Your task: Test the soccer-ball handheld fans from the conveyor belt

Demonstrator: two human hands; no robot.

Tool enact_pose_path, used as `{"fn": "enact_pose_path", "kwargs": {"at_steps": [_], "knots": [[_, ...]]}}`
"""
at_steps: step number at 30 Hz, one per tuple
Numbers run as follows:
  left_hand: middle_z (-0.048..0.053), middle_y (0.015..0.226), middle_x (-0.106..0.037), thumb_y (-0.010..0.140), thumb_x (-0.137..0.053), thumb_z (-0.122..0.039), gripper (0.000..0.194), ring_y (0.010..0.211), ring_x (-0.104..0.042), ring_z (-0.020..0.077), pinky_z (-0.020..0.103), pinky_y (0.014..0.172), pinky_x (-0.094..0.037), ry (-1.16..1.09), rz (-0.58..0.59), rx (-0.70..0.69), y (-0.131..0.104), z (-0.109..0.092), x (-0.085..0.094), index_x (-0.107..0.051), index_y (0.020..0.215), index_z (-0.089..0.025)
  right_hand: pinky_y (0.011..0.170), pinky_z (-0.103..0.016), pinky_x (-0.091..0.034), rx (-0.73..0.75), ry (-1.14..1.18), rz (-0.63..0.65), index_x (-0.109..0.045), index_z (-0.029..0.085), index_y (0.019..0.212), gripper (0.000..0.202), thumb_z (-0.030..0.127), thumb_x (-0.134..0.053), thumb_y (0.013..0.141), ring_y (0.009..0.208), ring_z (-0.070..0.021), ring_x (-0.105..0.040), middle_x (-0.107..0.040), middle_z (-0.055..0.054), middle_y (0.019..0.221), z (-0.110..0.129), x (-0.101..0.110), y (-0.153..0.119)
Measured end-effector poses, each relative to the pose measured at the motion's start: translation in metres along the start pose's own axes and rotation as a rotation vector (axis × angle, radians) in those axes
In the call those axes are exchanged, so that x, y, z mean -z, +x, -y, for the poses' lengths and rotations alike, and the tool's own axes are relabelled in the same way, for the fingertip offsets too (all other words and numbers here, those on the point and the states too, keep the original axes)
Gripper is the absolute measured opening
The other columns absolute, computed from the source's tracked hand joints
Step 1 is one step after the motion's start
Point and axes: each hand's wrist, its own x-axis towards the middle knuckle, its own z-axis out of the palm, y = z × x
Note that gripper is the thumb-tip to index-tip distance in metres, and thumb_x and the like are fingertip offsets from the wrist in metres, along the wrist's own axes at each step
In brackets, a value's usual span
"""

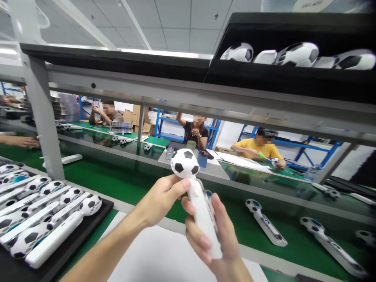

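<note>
A white handheld fan (202, 211) with a round head patterned like a black-and-white football is held up in front of me, head upward. My right hand (211, 231) wraps round its handle from below and the right. My left hand (167, 196) pinches the neck just beneath the head, thumb on the near side. Below both hands lies a white sheet (147, 254) on the bench. To the left, a black tray (96, 219) carries several similar football-headed fans, packed side by side.
Across the green conveyor belt (123, 184), several fan halves with exposed insides lie at right, one nearest me (266, 223). A grey shelf frame (47, 117) rises at left, with a black tray (293, 82) of fans overhead. Several people work at the far bench.
</note>
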Motion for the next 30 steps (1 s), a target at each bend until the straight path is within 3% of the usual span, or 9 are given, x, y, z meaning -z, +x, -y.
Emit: {"fn": "enact_pose_path", "kwargs": {"at_steps": [3, 5, 8, 12, 17, 20, 23, 27, 30], "knots": [[-0.001, 0.074, -0.059, 0.096, -0.045, -0.052, 0.042, 0.071, -0.051, 0.0122, 0.021, 0.063, -0.038, 0.013, 0.013, -0.018, 0.000, -0.001, -0.001, -0.063, 0.085, -0.015, 0.034, -0.013, -0.035, 0.045, -0.042, 0.007, -0.063, 0.017, 0.087, 0.044, 0.061, -0.055, 0.089, 0.034, -0.0048, -0.040, -0.048, 0.006, 0.049, -0.001, 0.003, 0.000], [0.000, 0.074, -0.061, 0.095, -0.047, -0.052, 0.040, 0.071, -0.054, 0.0136, 0.023, 0.064, -0.040, -0.002, 0.057, 0.001, 0.000, -0.003, -0.002, -0.064, 0.093, -0.015, 0.046, -0.017, -0.045, 0.176, -0.338, -0.205, -0.060, 0.020, 0.097, 0.033, 0.045, -0.074, 0.080, 0.048, -0.0086, -0.055, -0.060, 0.003, 0.065, -0.003, 0.001, 0.002], [0.004, 0.095, -0.068, 0.091, -0.054, -0.051, 0.041, 0.083, -0.059, 0.0184, 0.027, 0.072, -0.044, 0.093, 0.074, 0.010, -0.002, -0.008, 0.001, -0.065, 0.113, -0.017, 0.066, -0.027, -0.054, 0.376, -0.880, -0.586, -0.057, 0.023, 0.105, 0.038, 0.030, -0.079, 0.075, 0.078, -0.0193, -0.066, -0.069, -0.003, 0.089, -0.005, 0.001, 0.006], [0.008, 0.115, -0.065, 0.083, -0.064, -0.052, 0.054, 0.099, -0.057, 0.0236, 0.029, 0.076, -0.044, 0.332, 0.019, 0.051, -0.006, -0.014, 0.013, -0.060, 0.128, -0.022, 0.080, -0.039, -0.052, 0.496, -1.143, -0.736, -0.064, 0.022, 0.093, 0.023, 0.024, -0.077, 0.074, 0.089, -0.0274, -0.063, -0.069, -0.008, 0.096, 0.003, 0.015, 0.004], [0.003, 0.130, -0.059, 0.071, -0.079, -0.048, 0.063, 0.112, -0.055, 0.0247, 0.032, 0.091, -0.046, 0.321, 0.098, -0.141, -0.010, -0.010, 0.012, -0.059, 0.129, -0.033, 0.080, -0.040, -0.053, 0.450, -1.089, -0.600, -0.066, 0.023, 0.087, 0.021, 0.024, -0.079, 0.070, 0.089, -0.0272, -0.063, -0.069, -0.007, 0.094, 0.020, 0.028, -0.002], [0.002, 0.132, -0.059, 0.065, -0.087, -0.038, 0.072, 0.122, -0.050, 0.0249, 0.034, 0.103, -0.043, 0.296, 0.050, -0.375, -0.011, -0.002, -0.008, -0.057, 0.131, -0.035, 0.076, -0.040, -0.057, 0.354, -0.982, -0.370, -0.063, 0.025, 0.076, 0.032, 0.050, -0.082, 0.067, 0.088, -0.0274, -0.065, -0.068, -0.004, 0.083, 0.022, 0.025, -0.002], [0.005, 0.121, -0.065, 0.071, -0.084, -0.032, 0.064, 0.117, -0.055, 0.0248, 0.036, 0.101, -0.046, 0.267, -0.098, -0.567, -0.011, 0.007, -0.030, -0.057, 0.129, -0.031, 0.069, -0.042, -0.058, 0.296, -0.930, -0.241, -0.064, 0.026, 0.072, 0.055, 0.080, -0.069, 0.062, 0.086, -0.0302, -0.065, -0.067, -0.007, 0.078, 0.018, 0.024, -0.005], [0.009, 0.120, -0.066, 0.074, -0.082, -0.030, 0.062, 0.111, -0.060, 0.0253, 0.036, 0.096, -0.051, 0.283, -0.193, -0.661, -0.015, 0.014, -0.044, -0.055, 0.130, -0.028, 0.063, -0.044, -0.057, 0.269, -0.907, -0.238, -0.070, 0.027, 0.087, 0.067, 0.088, -0.058, 0.064, 0.088, -0.0325, -0.065, -0.067, -0.010, 0.079, 0.013, 0.027, -0.011], [0.009, 0.119, -0.067, 0.072, -0.083, -0.030, 0.066, 0.104, -0.064, 0.0247, 0.033, 0.090, -0.054, 0.270, -0.188, -0.594, -0.018, 0.015, -0.046, -0.054, 0.132, -0.027, 0.061, -0.044, -0.057, 0.268, -0.884, -0.276, -0.070, 0.029, 0.096, 0.071, 0.089, -0.062, 0.058, 0.089, -0.0333, -0.065, -0.068, -0.010, 0.080, 0.012, 0.029, -0.013]]}}
